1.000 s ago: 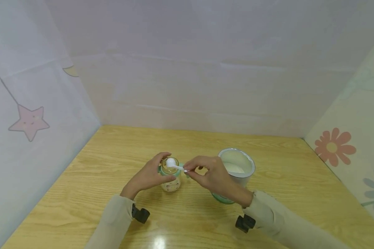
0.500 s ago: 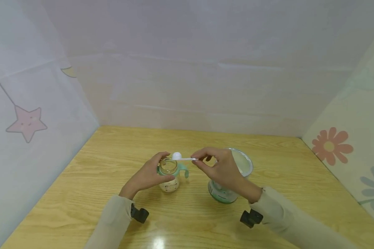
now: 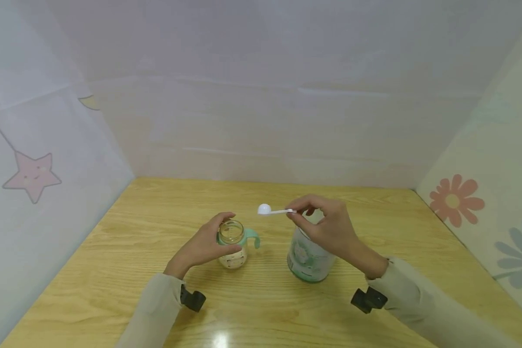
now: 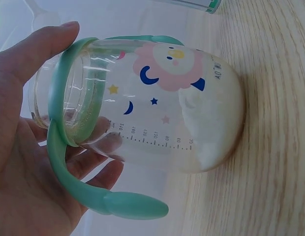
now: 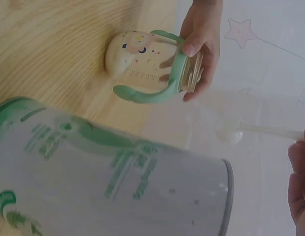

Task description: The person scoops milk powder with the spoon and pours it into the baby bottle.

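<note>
A clear baby bottle (image 4: 157, 98) with a green two-handled collar stands uncapped on the table, white powder at its bottom. My left hand (image 3: 206, 241) grips it round the collar, thumb on one side and fingers on the other. Between thumb and fingertips my right hand (image 3: 326, 224) pinches the handle end of a white measuring scoop (image 3: 264, 209). The scoop is in the air between bottle and can, its bowl turned upside down. Behind and below the right hand stands a white and green milk powder can (image 3: 309, 258), its mouth mostly covered by that hand in the head view.
The wooden table (image 3: 252, 319) runs back to a pale sheet wall (image 3: 261, 121). Side sheets carry a pink star (image 3: 32, 175) on the left and a red flower (image 3: 454, 200) on the right. Black wrist cameras (image 3: 369, 299) sit at both cuffs.
My right hand has drawn the scoop up and rightward, from over the bottle mouth toward the can. The left hand keeps its grip on the bottle, which stays in place.
</note>
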`<state>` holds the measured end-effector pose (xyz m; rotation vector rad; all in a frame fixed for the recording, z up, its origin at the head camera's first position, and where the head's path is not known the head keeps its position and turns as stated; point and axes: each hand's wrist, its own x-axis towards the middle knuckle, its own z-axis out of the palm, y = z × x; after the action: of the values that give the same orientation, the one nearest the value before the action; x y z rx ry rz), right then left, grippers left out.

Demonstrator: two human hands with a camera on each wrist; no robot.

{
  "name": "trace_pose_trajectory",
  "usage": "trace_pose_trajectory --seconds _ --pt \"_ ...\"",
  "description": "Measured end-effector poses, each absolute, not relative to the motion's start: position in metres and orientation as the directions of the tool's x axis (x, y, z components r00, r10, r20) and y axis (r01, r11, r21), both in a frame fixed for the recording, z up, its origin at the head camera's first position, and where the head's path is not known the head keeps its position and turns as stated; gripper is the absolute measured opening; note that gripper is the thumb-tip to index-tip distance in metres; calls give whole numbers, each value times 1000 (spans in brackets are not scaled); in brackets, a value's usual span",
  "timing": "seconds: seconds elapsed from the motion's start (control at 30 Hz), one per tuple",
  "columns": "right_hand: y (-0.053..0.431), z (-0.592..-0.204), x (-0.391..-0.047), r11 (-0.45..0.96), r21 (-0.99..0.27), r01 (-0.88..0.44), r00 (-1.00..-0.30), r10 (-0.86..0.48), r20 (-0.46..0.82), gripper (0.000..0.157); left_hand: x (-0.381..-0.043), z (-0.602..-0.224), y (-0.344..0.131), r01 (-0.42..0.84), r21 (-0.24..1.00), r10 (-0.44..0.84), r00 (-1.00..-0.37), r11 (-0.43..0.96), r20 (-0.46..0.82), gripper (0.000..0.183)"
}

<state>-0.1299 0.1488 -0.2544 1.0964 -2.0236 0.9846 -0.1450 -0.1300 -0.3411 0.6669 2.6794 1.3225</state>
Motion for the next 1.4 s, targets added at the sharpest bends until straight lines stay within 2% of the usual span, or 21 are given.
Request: trace_pose_trajectory --seconds 0.33,0.57,0.93,1.4 --pt "179 -243 -122 419 -332 -845 -482 -327 813 23 -145 -341 -128 358 765 432 -894 535 117 81" --pt "198 -240 -118 473 -306 -826 -475 -292 830 22 -145 -342 -128 353 760 431 -896 546 107 79" --pt "218 -244 -119 493 -320 -809 -491 -268 829 23 -146 -343 -128 343 779 435 -895 524 102 71" --pt "221 -269 -126 555 -389 -735 -604 -275 748 20 -145 -343 -128 336 780 428 -898 527 98 69"
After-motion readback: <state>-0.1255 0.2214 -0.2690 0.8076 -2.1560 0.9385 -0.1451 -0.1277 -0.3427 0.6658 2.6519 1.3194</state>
